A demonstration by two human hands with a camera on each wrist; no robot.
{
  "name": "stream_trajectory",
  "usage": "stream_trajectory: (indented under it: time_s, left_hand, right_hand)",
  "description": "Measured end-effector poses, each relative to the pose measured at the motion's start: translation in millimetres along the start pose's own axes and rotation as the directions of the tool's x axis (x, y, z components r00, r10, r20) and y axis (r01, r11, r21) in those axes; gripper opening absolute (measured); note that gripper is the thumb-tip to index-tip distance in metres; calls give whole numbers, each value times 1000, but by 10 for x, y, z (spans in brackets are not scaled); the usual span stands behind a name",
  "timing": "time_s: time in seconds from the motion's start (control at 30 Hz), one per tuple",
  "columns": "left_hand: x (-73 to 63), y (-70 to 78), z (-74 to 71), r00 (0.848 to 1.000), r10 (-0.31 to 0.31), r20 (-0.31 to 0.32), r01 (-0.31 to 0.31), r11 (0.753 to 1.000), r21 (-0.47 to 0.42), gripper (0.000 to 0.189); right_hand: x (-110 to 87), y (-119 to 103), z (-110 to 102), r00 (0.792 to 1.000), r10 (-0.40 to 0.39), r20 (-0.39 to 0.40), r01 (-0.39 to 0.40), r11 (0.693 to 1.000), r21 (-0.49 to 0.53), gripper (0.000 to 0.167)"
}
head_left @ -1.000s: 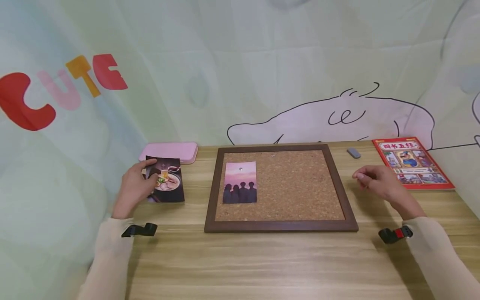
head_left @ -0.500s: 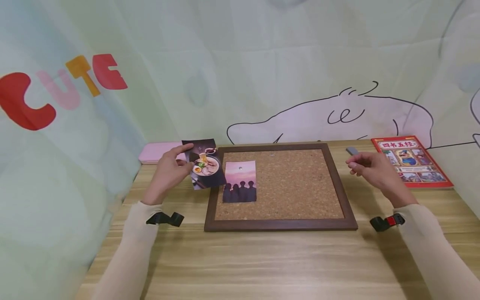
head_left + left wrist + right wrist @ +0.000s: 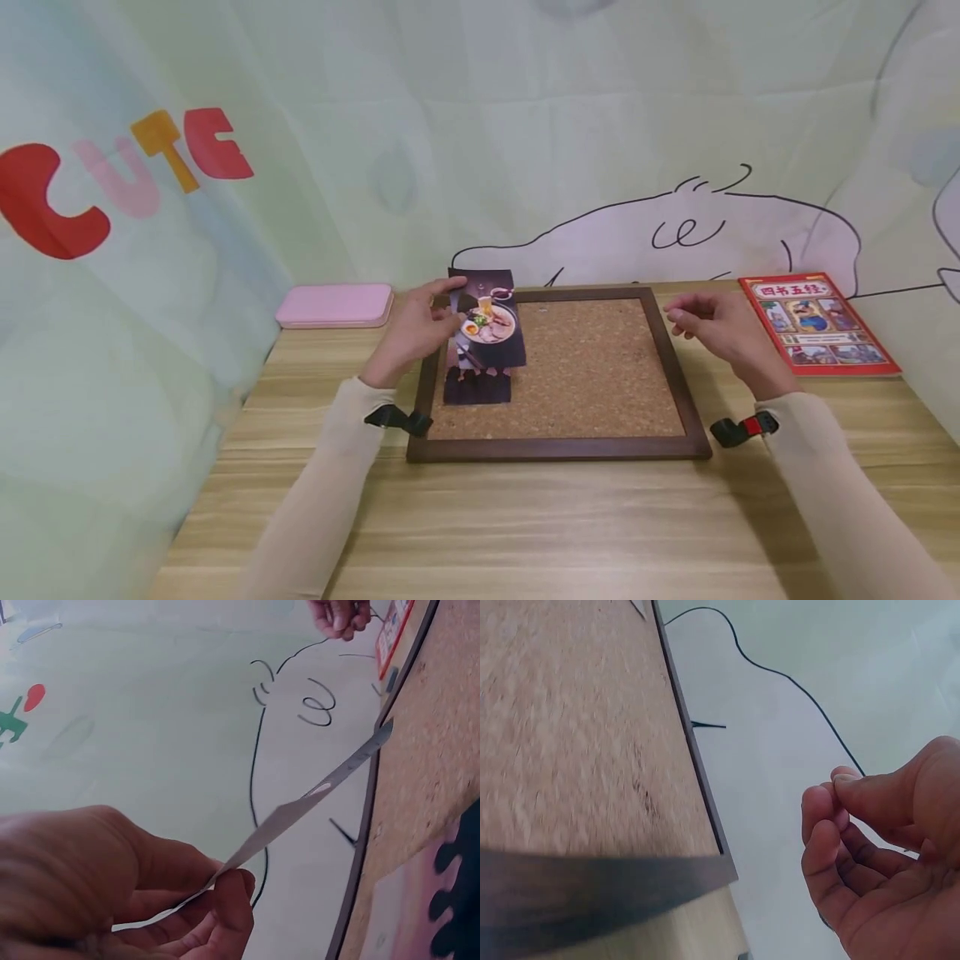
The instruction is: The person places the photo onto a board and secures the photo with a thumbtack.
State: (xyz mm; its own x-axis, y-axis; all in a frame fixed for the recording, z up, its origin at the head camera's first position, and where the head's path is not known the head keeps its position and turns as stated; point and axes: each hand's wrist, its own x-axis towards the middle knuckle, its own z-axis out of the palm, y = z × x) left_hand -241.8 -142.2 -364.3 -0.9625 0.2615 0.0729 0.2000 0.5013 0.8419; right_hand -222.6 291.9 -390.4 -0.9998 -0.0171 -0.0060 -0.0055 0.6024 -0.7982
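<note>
My left hand [image 3: 420,329] pinches a photo of a ramen bowl [image 3: 489,343] at its left edge, thumb on one face and fingers on the other. The left wrist view shows this photo [image 3: 285,817] nearly edge-on, raised off the board. It overlaps a pink-sky photo with dark silhouettes [image 3: 477,390], hiding most of it, on the brown-framed corkboard [image 3: 600,375]. Over the board's right edge hovers my right hand [image 3: 720,329]. Its fingers [image 3: 826,851] are curled, with the thumb tip against the index finger. Nothing shows between them, but something tiny could be hidden there.
A pink case [image 3: 335,306] lies on the wooden table [image 3: 555,517] at the back left. The red comic-style book [image 3: 817,325] is at the right, behind my right hand. A small grey piece [image 3: 391,679] sits beyond the board. The printed curtain [image 3: 375,150] closes off the back.
My left hand has carried the ramen photo from beside the pink case rightward, over the board's left part. The right hand has shifted left, towards the board, with its fingers still curled.
</note>
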Motion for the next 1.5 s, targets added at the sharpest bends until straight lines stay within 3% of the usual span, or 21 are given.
stream_trajectory:
  time_s: [0.53, 0.8, 1.17, 1.37, 1.5]
  left_hand:
    - [313, 160, 937, 994, -36, 103, 33, 999, 30, 57]
    - [405, 225, 1298, 991, 40, 128, -49, 997, 65, 56]
    - [532, 296, 1549, 993, 22, 119, -33, 995, 95, 54]
    - [581, 302, 1627, 989, -10, 149, 3, 999, 46, 55]
    - [617, 287, 1674, 988, -38, 147, 30, 998, 60, 54]
  right_hand:
    - [110, -192, 198, 1000, 0, 21, 0, 1000, 9, 29]
    - [176, -232, 252, 999, 38, 30, -39, 999, 28, 31]
    - [252, -273, 326, 990, 129, 51, -130, 991, 9, 31]
    - [283, -264, 331, 987, 147, 63, -147, 989, -3, 31]
    - [293, -268, 335, 988, 138, 66, -138, 990, -9, 30]
